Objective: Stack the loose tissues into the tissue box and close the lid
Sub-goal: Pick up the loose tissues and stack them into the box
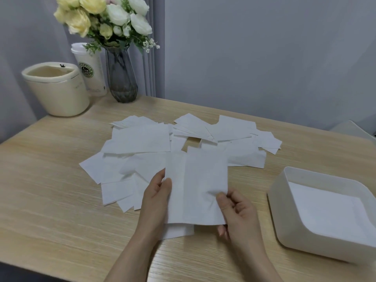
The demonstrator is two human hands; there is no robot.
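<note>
Both hands hold one folded tissue [198,186] between them just above the table [50,190]: the left hand [157,197] pinches its left edge, the right hand [237,212] pinches its lower right corner. Its long axis runs away from the person. To the right stands the open tissue box [284,202], with white tissues lying flat inside. Beyond the hands, loose tissues [142,139] lie scattered and overlapping. Farther back stand a cream bin [59,92], a paper cup [91,72] and a vase of flowers [121,78].
</note>
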